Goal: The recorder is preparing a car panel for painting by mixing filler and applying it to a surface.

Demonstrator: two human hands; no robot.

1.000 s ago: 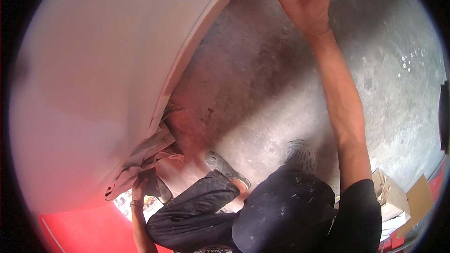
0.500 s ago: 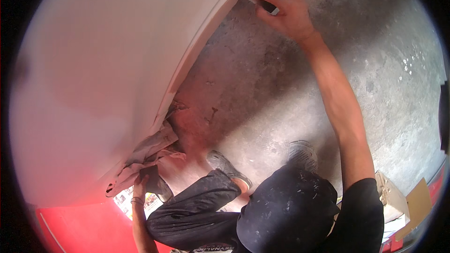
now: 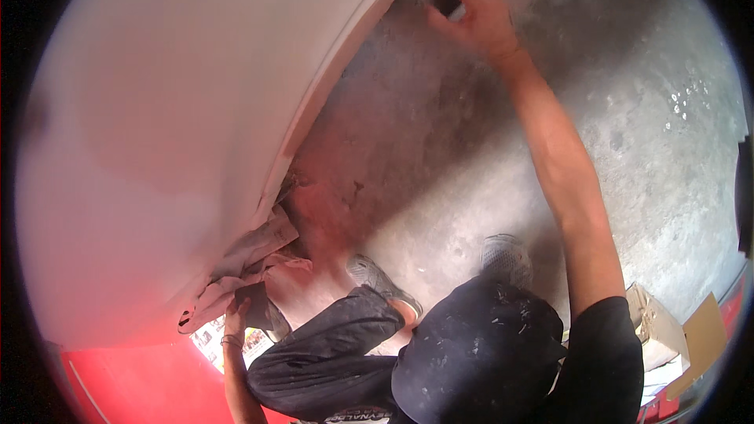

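At the top, my right hand (image 3: pixel 483 16) curls its fingers around a small dark block (image 3: pixel 446 1), with a pale bit showing at its lower end. This hand is blurred and works at the edge of a large pale car body panel (image 3: pixel 196 94); whether the block touches the panel is hard to see. Low on the left, my left hand (image 3: pixel 236 316) grips a dark grey sheet (image 3: pixel 256 305) that looks like sandpaper. Crumpled masking paper (image 3: pixel 263 243) hangs from the panel's lower end, just beyond the left hand.
A red painted surface (image 3: pixel 149 381) lies at the lower left, beside printed newspaper (image 3: pixel 255 341). Grey concrete floor (image 3: pixel 440 149) stretches right of the panel, with shoes (image 3: pixel 506 257) on it. An open cardboard box (image 3: pixel 660 330) stands at the lower right. A dark cap (image 3: pixel 479 345) covers the bottom middle.
My right hand and forearm have shifted slightly left, and the hand is more blurred. The left hand stays almost in place with the grey sheet.
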